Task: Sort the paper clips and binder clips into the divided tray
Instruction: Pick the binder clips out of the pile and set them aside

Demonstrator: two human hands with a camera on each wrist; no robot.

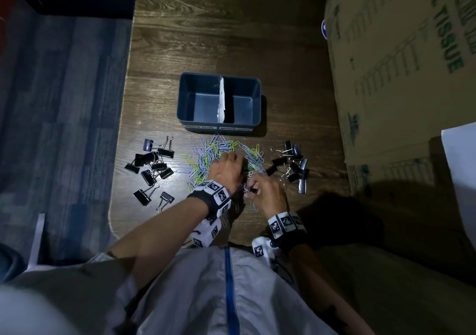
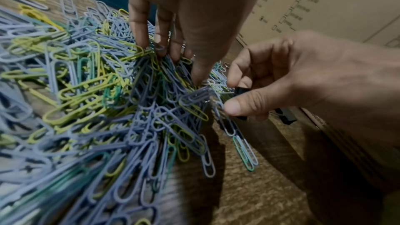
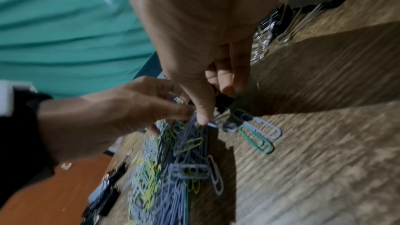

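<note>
A dark blue tray, split in two by a white divider, stands at mid-table with nothing in either half. In front of it lies a heap of blue, yellow and green paper clips. Black binder clips lie in a left group and a right group. My left hand reaches down into the heap and pinches a bunch of paper clips. Just to its right, my right hand pinches a black binder clip with a few paper clips dangling from it.
A large cardboard box walls off the table's right side, close to the right binder clips. The table's left edge drops to a blue carpet. Bare wood lies behind the tray.
</note>
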